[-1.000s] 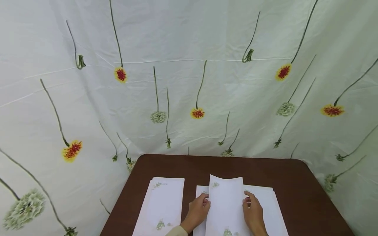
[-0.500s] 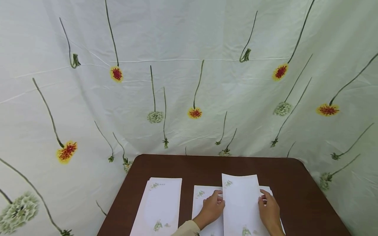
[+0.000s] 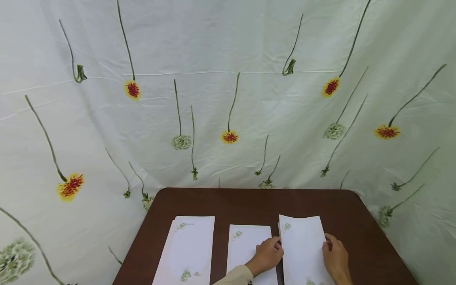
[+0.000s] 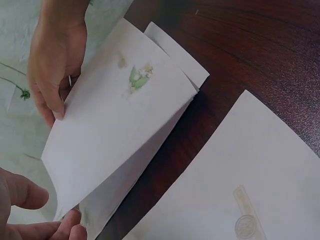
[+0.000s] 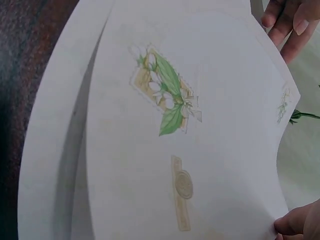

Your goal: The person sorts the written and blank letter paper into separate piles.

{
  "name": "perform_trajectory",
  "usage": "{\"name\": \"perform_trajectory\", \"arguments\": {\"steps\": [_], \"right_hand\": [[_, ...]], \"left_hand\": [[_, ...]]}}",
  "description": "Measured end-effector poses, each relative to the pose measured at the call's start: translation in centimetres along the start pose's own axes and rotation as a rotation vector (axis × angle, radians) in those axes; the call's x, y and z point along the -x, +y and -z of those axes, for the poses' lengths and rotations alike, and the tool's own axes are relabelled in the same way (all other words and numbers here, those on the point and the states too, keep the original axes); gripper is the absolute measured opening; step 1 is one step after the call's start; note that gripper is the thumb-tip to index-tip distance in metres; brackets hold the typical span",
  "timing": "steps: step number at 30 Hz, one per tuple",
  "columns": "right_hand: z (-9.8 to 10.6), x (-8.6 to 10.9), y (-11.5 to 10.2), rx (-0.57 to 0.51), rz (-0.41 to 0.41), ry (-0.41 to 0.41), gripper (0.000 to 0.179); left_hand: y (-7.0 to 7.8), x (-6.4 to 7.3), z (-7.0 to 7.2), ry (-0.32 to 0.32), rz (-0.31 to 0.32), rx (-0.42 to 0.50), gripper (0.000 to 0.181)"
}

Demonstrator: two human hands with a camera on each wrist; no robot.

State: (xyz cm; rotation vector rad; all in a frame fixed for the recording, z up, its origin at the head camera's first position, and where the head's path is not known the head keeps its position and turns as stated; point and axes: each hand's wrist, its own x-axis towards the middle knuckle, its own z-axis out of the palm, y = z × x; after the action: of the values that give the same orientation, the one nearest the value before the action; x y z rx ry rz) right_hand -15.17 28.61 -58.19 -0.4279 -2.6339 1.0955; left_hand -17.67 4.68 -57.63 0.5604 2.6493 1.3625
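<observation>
A white sheet of stationery (image 3: 303,247), printed with small green-and-white flowers, is raised over the right part of the table. My right hand (image 3: 336,255) pinches its right edge, thumb on top, as the left wrist view shows. At the opposite edge is my left hand (image 3: 267,253); its thumb (image 4: 32,195) stands apart from the paper while the fingertips touch the sheet's corner from below. More paper (image 4: 177,55) lies under the raised sheet. In the right wrist view the flower print (image 5: 170,92) and a tan seal print (image 5: 182,185) face up.
To the left of the raised sheet lies another printed sheet (image 3: 246,241), partly under my left forearm. A stack of similar sheets (image 3: 192,253) lies farther left on the dark brown table (image 3: 249,202). A white flowered cloth (image 3: 213,95) hangs behind the table.
Both hands and the raised sheet have moved right, uncovering more of the middle sheet. The sheet's top edge now sits slightly lower. The head view has turned a little to the right.
</observation>
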Motion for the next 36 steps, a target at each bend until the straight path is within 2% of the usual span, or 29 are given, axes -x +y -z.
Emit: {"name": "perform_trajectory", "arguments": {"steps": [5,7,12,17,21,26,32,36], "right_hand": [[-0.2,-0.1,0.7,0.005,0.000,-0.002,0.037],[-0.2,-0.1,0.9,0.008,-0.010,-0.020,0.037],[-0.3,-0.2,1.5,0.028,-0.060,-0.071,0.040],[-0.5,-0.4,1.9,0.048,-0.110,-0.118,0.045],[-0.7,-0.4,2.2,0.063,-0.117,-0.134,0.047],[-1.0,-0.4,2.3,0.104,-0.141,-0.141,0.050],[-1.3,-0.3,2.1,0.155,-0.184,-0.122,0.054],[-1.5,-0.2,2.0,0.168,-0.206,-0.123,0.057]], "left_hand": [[-0.6,-0.3,-1.1,-0.006,-0.009,-0.029,0.040],[-1.0,-0.5,-1.6,-0.017,0.000,-0.046,0.033],[-0.9,-0.8,-1.7,-0.086,0.042,-0.054,0.009],[-0.2,-0.7,-1.3,-0.123,0.092,-0.063,0.010],[-0.4,-0.9,-1.4,-0.151,0.118,-0.084,0.013],[-0.6,-1.0,-1.6,-0.175,0.128,-0.118,0.017],[-0.2,-0.9,-1.4,-0.194,0.123,-0.178,0.017],[-0.1,-1.0,-1.4,-0.217,0.130,-0.241,0.034]]}}
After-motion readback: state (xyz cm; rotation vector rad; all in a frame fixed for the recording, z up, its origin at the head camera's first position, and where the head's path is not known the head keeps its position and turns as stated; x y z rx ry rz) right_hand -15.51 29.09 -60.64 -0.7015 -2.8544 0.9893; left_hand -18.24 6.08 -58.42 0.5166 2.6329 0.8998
